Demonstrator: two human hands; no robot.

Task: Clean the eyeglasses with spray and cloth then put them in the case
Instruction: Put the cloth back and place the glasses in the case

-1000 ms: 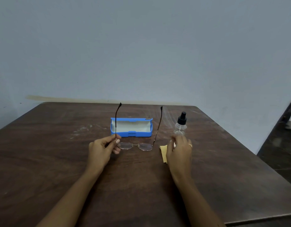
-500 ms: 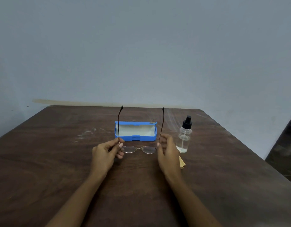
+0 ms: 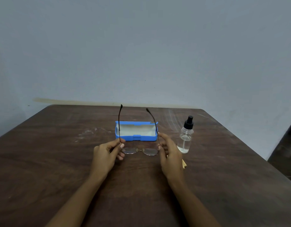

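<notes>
Fingers [image 3: 116, 142] of the left hand [image 3: 105, 154] pinch the left arm of the eyeglasses [image 3: 140, 151] near its hinge. The right hand [image 3: 170, 153] grips the right arm, which leans inward. The lenses hang low over the surface [image 3: 59, 161], just near of the open blue case [image 3: 136, 138].

Neither the spray bottle [image 3: 185, 136], standing right of the case, nor the yellow cloth [image 3: 184, 165], mostly hidden behind the right hand, is in hand. Cleaning looks finished, though the lenses don't prove it. Folding, casing and closing seem to remain. The upright arms are the only obstacle.
</notes>
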